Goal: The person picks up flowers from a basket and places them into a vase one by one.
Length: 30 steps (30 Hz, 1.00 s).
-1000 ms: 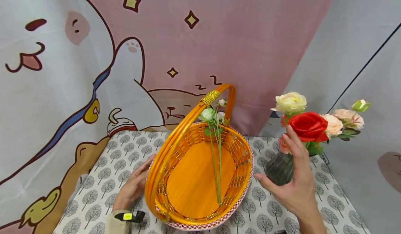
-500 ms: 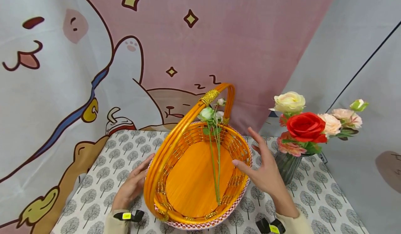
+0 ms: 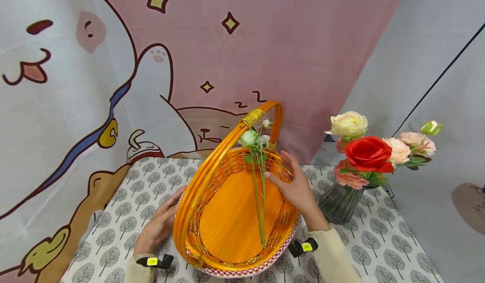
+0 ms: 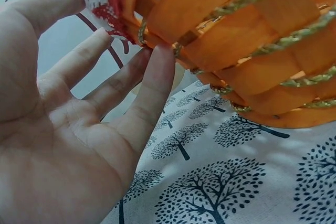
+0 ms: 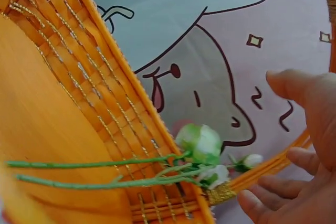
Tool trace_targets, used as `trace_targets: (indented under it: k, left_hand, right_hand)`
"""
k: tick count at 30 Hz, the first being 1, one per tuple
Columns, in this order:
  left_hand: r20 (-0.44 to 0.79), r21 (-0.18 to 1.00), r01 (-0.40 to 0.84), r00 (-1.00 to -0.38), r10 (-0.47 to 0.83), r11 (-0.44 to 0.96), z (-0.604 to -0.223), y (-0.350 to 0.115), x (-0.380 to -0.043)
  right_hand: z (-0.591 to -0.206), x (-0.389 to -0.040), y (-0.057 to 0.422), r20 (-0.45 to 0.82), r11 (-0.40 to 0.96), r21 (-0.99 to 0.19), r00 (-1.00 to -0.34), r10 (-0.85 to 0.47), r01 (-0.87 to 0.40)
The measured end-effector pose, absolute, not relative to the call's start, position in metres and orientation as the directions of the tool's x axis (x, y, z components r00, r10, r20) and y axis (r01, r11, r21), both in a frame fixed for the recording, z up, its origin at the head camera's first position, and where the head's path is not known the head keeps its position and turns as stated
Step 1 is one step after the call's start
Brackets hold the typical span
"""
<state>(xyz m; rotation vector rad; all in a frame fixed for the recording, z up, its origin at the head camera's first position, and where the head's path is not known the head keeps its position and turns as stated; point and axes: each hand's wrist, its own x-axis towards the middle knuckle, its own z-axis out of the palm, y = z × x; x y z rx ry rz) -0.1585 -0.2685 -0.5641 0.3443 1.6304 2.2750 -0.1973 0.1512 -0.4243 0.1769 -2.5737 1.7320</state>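
An orange woven basket (image 3: 227,215) with a tall arched handle (image 3: 223,156) stands tilted toward me on the table. My left hand (image 3: 157,228) rests at its left side; in the left wrist view its fairly straight fingers (image 4: 155,77) touch the rim and wall. Two long green stems with pale green and white flowers (image 3: 249,138) lie inside, their blooms leaning over the far rim near the handle's base. Over the right rim reaches my right hand (image 3: 297,190), fingers spread and nothing held, near those blooms. The right wrist view shows this hand (image 5: 304,166) beside the flowers (image 5: 202,144).
A grey glass vase (image 3: 339,205) stands right of the basket, holding a red rose (image 3: 368,153), a cream rose (image 3: 347,124) and pink flowers. A tree-patterned cloth (image 3: 125,215) covers the table. Behind hangs a cartoon-printed curtain (image 3: 303,55).
My right hand has moved left from in front of the vase to above the basket's right rim, near the flowers. My left hand and the basket have stayed in place.
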Motion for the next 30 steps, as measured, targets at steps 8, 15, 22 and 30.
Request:
trace_targets:
  k: [8,15,22,30]
  left_hand:
    - [-0.008,0.948,-0.131,-0.922,0.386,-0.292,-0.562,-0.267,-0.159]
    - [-0.006,0.938,-0.14,-0.921,0.391,-0.316,-0.563,-0.268,-0.159]
    - [0.019,0.948,-0.111,-0.916,0.4,-0.299,-0.563,-0.265,-0.159]
    - [0.031,0.951,-0.098,-0.913,0.406,-0.292,-0.561,-0.266,-0.16]
  right_hand:
    - [-0.435,-0.216,0.137,-0.046,0.352,-0.935,-0.999,-0.029,0.033]
    - [-0.443,-0.232,0.127,-0.193,0.376,-0.909,-0.981,0.002,0.18]
    - [-0.473,-0.242,0.122,-0.224,0.312,-0.923,-0.974,0.04,0.225]
    - [-0.489,-0.244,0.128,-0.209,0.277,-0.935,-0.975,0.07,0.22]
